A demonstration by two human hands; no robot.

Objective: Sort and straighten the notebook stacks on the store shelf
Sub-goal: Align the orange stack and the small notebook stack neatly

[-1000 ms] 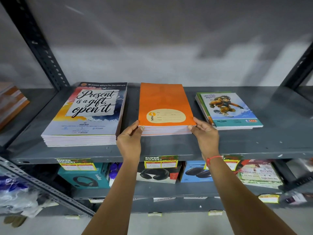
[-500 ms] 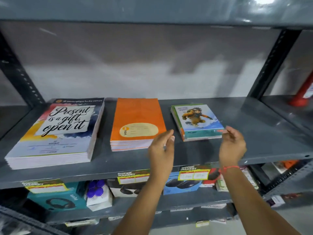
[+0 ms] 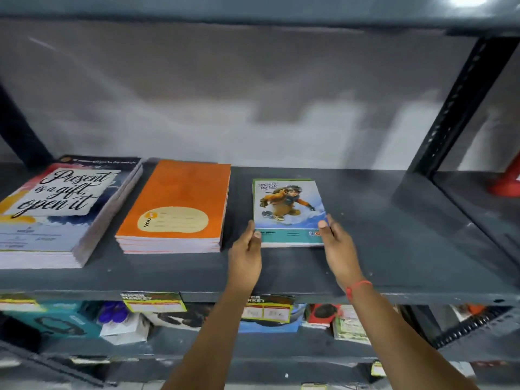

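Three notebook stacks lie on the grey metal shelf (image 3: 365,249). At the left is a tall stack with "Present is a gift, open it" on its cover (image 3: 56,209). An orange stack (image 3: 180,198) sits in the middle. To the right lies a small stack with a cartoon snowboarder cover (image 3: 287,204). My left hand (image 3: 247,246) presses against that small stack's near left corner. My right hand (image 3: 336,243) grips its near right corner, thumb on the cover. The stack sits squarely between both hands.
A black slotted upright (image 3: 455,108) stands at the right, with a red object (image 3: 506,181) beyond it. An upper shelf (image 3: 253,12) hangs overhead. Below, price tags (image 3: 153,301) line the shelf edge above boxed headphones (image 3: 53,322) and other packages.
Both hands left the orange stack, moved right and closed on the snowboarder stack's near corners. That stack, previously skewed, now lies straighter. The camera view shifted right and upward.
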